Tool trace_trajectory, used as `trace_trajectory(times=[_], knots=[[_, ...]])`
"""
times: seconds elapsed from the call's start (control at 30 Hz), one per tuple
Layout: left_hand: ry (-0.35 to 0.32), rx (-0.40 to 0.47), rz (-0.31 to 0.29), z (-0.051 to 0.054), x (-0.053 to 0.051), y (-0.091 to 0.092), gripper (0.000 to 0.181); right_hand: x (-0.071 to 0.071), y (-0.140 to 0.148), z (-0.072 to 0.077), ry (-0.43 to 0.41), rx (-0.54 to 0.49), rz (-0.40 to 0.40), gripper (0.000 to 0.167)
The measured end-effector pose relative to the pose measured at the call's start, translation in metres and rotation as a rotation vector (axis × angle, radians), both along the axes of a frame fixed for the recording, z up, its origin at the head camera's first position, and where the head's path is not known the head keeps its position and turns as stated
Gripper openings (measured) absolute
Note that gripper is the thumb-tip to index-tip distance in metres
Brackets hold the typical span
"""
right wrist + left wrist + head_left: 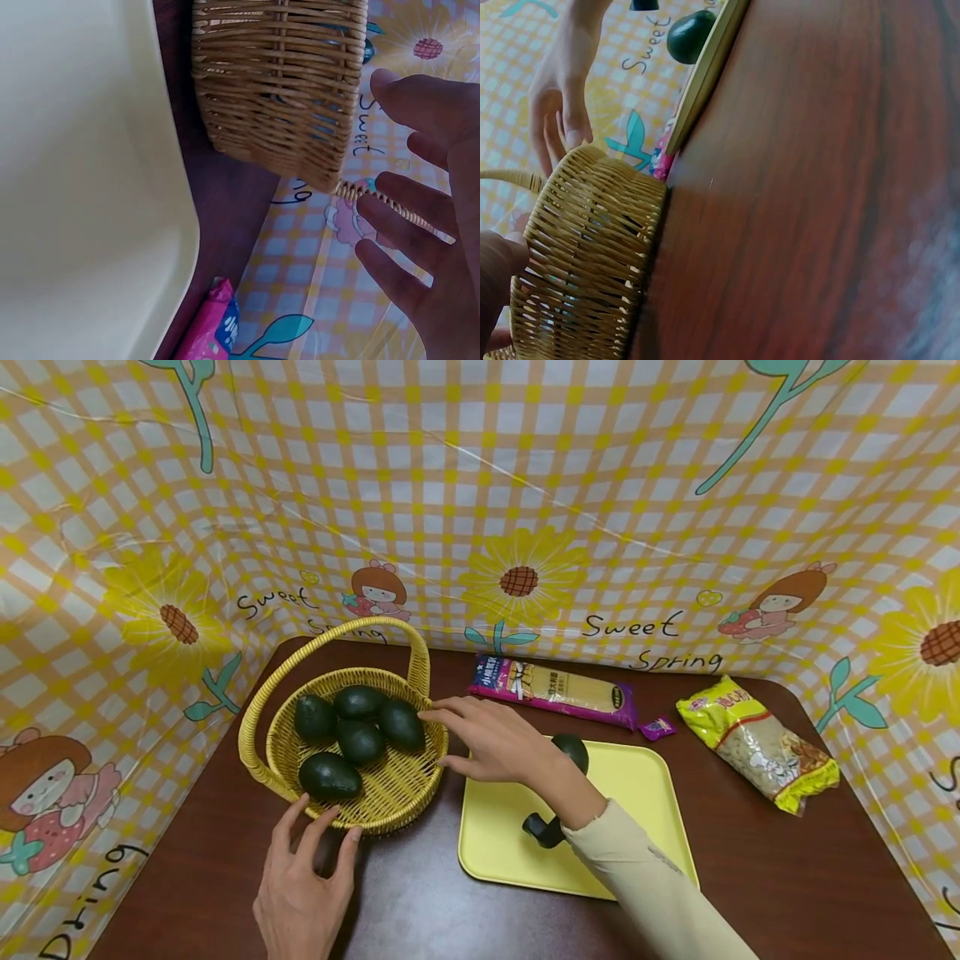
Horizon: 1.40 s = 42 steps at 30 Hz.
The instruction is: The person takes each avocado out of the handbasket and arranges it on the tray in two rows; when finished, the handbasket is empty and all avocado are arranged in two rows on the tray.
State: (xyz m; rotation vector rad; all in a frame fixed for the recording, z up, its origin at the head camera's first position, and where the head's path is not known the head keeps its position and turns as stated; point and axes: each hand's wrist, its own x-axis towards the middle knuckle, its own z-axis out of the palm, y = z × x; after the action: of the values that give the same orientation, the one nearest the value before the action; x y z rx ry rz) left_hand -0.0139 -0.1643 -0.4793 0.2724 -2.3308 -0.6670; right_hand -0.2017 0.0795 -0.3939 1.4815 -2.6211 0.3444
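Note:
A yellow wicker basket (pixel 390 814) with a tall handle holds several dark green avocados (pixel 330 777). My left hand (pixel 303 881) is at its near rim, fingers spread and fingertips at the weave; in the left wrist view the thumb (pixel 514 251) lies against the basket's side. My right hand (pixel 491 739) reaches over the right rim with extended fingers, fingertips near the rightmost avocado (pixel 402 725). The right wrist view shows these fingers (pixel 409 225) apart and holding nothing. Whether they touch the rim is unclear.
Right of the basket lies a yellow tray (pixel 637 802). On it are an avocado (pixel 572 750) and a black curved object (pixel 543 831), partly hidden by my right forearm. Behind are a noodle packet (pixel 555 689) and a small purple sachet (pixel 657 728). A yellow food bag (pixel 757 743) lies far right.

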Motion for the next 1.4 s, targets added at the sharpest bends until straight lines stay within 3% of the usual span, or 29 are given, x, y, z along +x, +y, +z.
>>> trace_trajectory(times=[0.6, 1.03, 1.4], knots=[[0.021, -0.005, -0.010, -0.001, 0.000, -0.001, 0.035, -0.010, -0.033, 0.006, -0.048, 0.050, 0.044, 0.063], [0.000, -0.013, -0.003, -0.001, -0.001, -0.001, 0.036, -0.020, -0.050, 0.004, -0.164, 0.120, 0.020, 0.069], [0.001, -0.001, -0.004, 0.000, -0.001, 0.000, 0.036, -0.025, -0.063, -0.002, -0.191, 0.197, -0.018, 0.074]])
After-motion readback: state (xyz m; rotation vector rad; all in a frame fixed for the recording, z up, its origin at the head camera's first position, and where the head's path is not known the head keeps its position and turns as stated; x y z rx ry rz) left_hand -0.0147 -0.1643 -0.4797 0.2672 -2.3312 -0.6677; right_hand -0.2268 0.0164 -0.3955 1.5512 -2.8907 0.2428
